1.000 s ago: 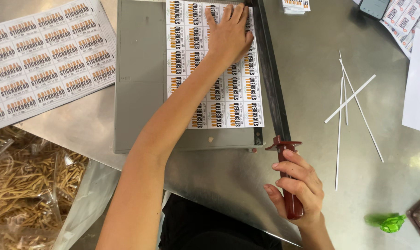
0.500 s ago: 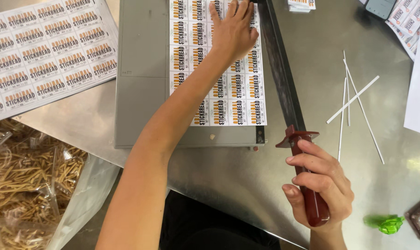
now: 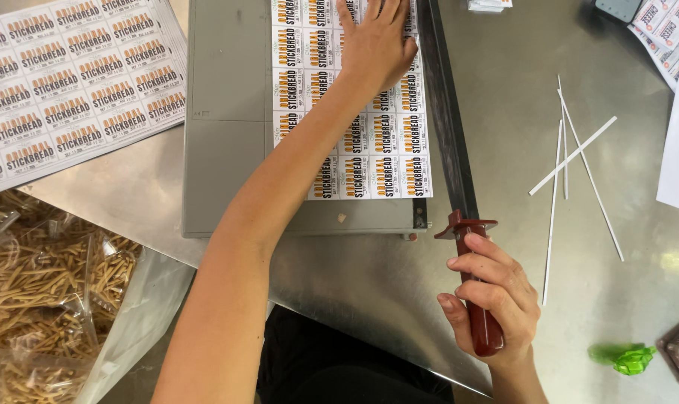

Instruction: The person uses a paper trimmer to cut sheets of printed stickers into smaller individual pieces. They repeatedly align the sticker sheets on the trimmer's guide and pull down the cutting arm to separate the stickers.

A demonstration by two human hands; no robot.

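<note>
Left hand: the left hand (image 3: 377,41) lay open and flat, palm down, on the printed sheet of white, orange and black labels (image 3: 354,150) at twelve o'clock, fingers spread, gripping nothing.
Right hand: the right hand (image 3: 489,295) was closed around the dark red handle (image 3: 480,314) of the cutter arm at about five o'clock.
Label sheet: it lay on the grey flat bed of the paper cutter (image 3: 227,112), its right edge just beside the long dark blade arm (image 3: 448,112), which ran from twelve o'clock down toward the handle.
Blade position: whether the arm sat fully down or slightly raised could not be told from this view.
Offcuts: thin white paper strips (image 3: 571,157) lay loose on the steel worktop (image 3: 504,75) at three o'clock, well apart from the cutter.
Other things: a second sheet of the same labels (image 3: 70,82) lay at ten o'clock; clear bags of pale brown sticks (image 3: 40,284) at eight o'clock; a crumpled green scrap (image 3: 628,359) at four o'clock.
Risk — fingers: the flat hand's thumb side sat near the blade line, so a stroke could catch it if the hand crept right.
Risk — crooked cut: only the top of the sheet was pressed, so the lower end could swing under the blade and slice through a printed row.
</note>
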